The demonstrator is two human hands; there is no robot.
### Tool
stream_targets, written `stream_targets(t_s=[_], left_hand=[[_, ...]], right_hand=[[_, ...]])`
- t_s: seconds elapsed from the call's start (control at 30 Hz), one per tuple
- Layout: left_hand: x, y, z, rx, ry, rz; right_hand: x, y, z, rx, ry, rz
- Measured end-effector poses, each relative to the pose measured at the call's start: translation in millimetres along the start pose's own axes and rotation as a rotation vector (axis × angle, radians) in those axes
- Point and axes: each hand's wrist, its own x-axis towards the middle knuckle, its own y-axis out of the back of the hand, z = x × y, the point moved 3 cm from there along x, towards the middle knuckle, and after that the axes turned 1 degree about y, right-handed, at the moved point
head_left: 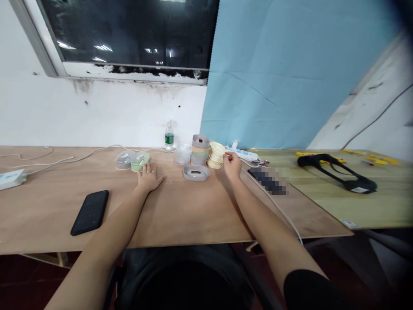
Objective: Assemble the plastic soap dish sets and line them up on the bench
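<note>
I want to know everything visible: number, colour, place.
Boxes: 2, grey and green, left
Stacked frames: several, grey, green, orange; centre
Loose frame: 1, grey, before stack
Rounded pieces: several, cream, right of stack
Containers: count unclear, clear, left of stack
Bottle: 1, clear, by wall
Phone: 1, black, left
Pixelated object: 1, dark, right
Strapped object: 1, black, right
Small pieces: several, yellow, right
Power strips: 2, whitish, left edge, back
Cables: several, white, tabletop
Window: 1, dark, behind
Sheet: 1, blue, behind
Wall: 1, white, behind
Tabletops: 2, brownish, below
Left hand: 1, bare, by boxes
Right hand: 1, bare, by rounded pieces
</note>
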Motion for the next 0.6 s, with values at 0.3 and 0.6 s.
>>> stream_targets(t_s=[0.3,0.6], left_hand=[[13.1,-1.7,-16.5,-0.03,0.07,0.006],[4.5,-5.1,-16.9,-0.023,-0.041,-0.02]], right_hand=[[-4.7,-8.1,15.8,-0.078,0.035,-0.072],[-15.7,-2.2,26.2,-0.056,0.037,-0.157]])
